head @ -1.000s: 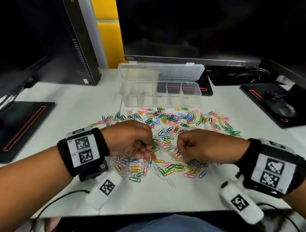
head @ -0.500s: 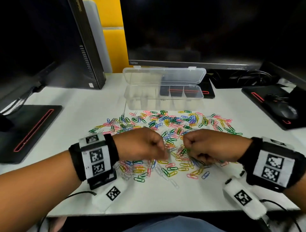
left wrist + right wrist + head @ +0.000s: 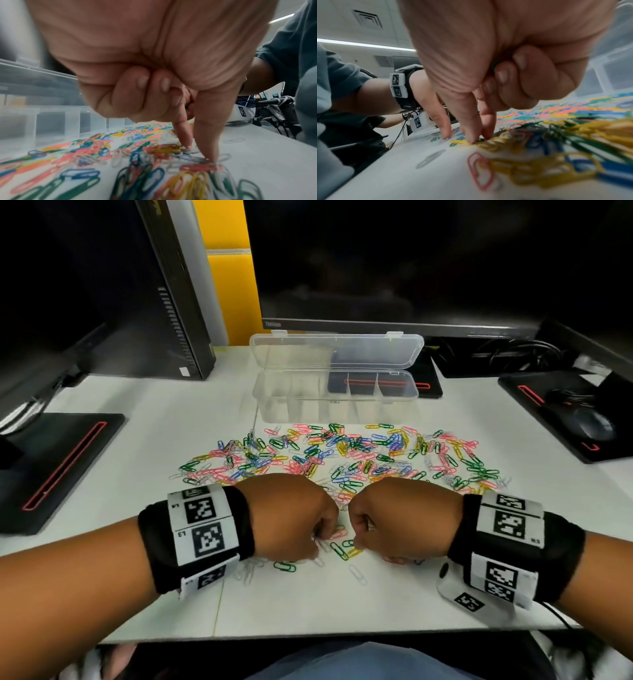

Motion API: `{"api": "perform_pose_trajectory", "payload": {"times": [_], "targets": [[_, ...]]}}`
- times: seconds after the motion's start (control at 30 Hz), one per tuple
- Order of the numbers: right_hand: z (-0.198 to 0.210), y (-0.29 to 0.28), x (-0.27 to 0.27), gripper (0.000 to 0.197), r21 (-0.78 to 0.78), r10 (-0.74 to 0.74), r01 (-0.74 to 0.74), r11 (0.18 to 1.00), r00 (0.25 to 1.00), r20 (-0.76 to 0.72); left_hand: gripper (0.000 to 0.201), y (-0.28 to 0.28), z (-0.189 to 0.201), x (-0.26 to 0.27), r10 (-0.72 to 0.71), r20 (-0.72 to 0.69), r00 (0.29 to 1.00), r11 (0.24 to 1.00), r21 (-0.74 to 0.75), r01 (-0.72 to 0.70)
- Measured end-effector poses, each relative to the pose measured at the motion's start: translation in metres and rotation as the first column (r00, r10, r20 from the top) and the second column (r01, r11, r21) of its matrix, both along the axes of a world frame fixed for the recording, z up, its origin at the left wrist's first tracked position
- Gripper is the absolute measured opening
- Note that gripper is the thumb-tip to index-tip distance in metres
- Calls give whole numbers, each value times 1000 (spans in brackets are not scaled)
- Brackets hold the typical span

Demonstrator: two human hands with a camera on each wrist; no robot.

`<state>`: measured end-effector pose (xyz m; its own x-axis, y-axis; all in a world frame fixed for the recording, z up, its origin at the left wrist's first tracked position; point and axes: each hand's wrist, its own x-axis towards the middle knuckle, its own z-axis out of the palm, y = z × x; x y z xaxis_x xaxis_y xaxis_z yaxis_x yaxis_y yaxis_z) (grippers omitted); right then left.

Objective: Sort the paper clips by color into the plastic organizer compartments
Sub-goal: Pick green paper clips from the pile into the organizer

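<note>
A wide pile of coloured paper clips [image 3: 342, 453] is spread on the white table. Behind it stands the clear plastic organizer [image 3: 335, 395], lid open, and I see no clips in its compartments. My left hand [image 3: 318, 537] and right hand [image 3: 356, 537] sit knuckle to knuckle over the pile's near edge. On the left hand [image 3: 199, 152], thumb and index finger reach down onto the clips, the other fingers are curled, and a bit of green [image 3: 187, 104] shows inside them. The right hand [image 3: 479, 139] pinches at a green clip, with green [image 3: 494, 66] tucked under its curled fingers.
A monitor [image 3: 394, 268] rises behind the organizer and a black PC tower [image 3: 171, 302] stands at the back left. A mouse [image 3: 596, 424] lies on a black pad at the right. A black stand base [image 3: 61, 460] lies at the left. The table's front edge is close below my wrists.
Both hands have drawn together and toward me, from the middle of the pile to its near edge. They stay curled into fists throughout.
</note>
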<state>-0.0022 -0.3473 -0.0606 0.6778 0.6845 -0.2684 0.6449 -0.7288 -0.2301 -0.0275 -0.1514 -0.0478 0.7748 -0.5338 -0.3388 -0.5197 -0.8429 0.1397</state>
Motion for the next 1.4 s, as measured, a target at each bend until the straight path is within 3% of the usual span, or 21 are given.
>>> {"api": "perform_pose_trajectory", "payload": {"times": [0.17, 0.4, 0.53, 0.6, 0.7, 0.77, 0.8, 0.83, 0.9, 0.93, 1.07, 1.13, 1.23, 1.3, 1.4], "targets": [[4, 6, 2, 12, -17, 51, -51, 999, 999, -4, 22, -11, -5, -2, -84, 9, 996, 994, -74, 85], [5, 9, 3, 11, -81, 14, -26, 996, 989, -147, 16, -19, -20, -2, -202, 85, 976, 979, 20, 201], [1, 9, 2, 13, -105, 44, -59, 993, 989, -142, 24, -15, -30, 0, -270, 113, 956, 963, 48, 266], [6, 7, 5, 14, -48, 46, -53, 997, 989, -139, 23, -13, -24, 1, -227, 103, 968, 974, -3, 228], [37, 2, 32, 14, 45, -55, 65, 997, 977, -205, 25, 13, -1, 27, -30, -13, 999, 965, -261, 25], [61, 7, 59, 16, 126, -94, 126, 984, 967, -238, 29, 37, 17, 60, 161, -35, 986, 886, -436, -160], [70, 14, 75, 17, 167, -120, 162, 973, 964, -238, 29, 48, 26, 77, 292, -54, 955, 802, -530, -275], [75, 23, 91, 17, 216, -163, 222, 951, 951, -263, 30, 59, 29, 96, 406, -65, 912, 694, -627, -354], [76, 48, 122, 14, 314, -249, 365, 876, 901, -354, 33, 75, 38, 124, 597, -338, 727, 355, -702, -617], [74, 63, 134, 13, 343, -275, 413, 844, 881, -386, 31, 80, 39, 137, 614, -452, 647, 227, -684, -693], [60, 119, 164, 7, 348, -338, 511, 786, 827, -449, 16, 83, 37, 163, 538, -656, 530, -47, -651, -758], [50, 136, 177, 9, 374, -365, 588, 717, 774, -517, 10, 82, 35, 169, 505, -721, 474, -176, -624, -761], [41, 149, 190, 9, 447, -393, 717, 535, 680, -619, 5, 84, 35, 173, 458, -768, 448, -270, -601, -752], [42, 154, 191, 10, 455, -368, 774, 441, 618, -695, 10, 86, 36, 174, 424, -776, 466, -249, -595, -764], [44, 158, 189, 8, 451, -325, 792, 412, 590, -739, 22, 90, 37, 171, 379, -757, 532, -149, -617, -772]]}}
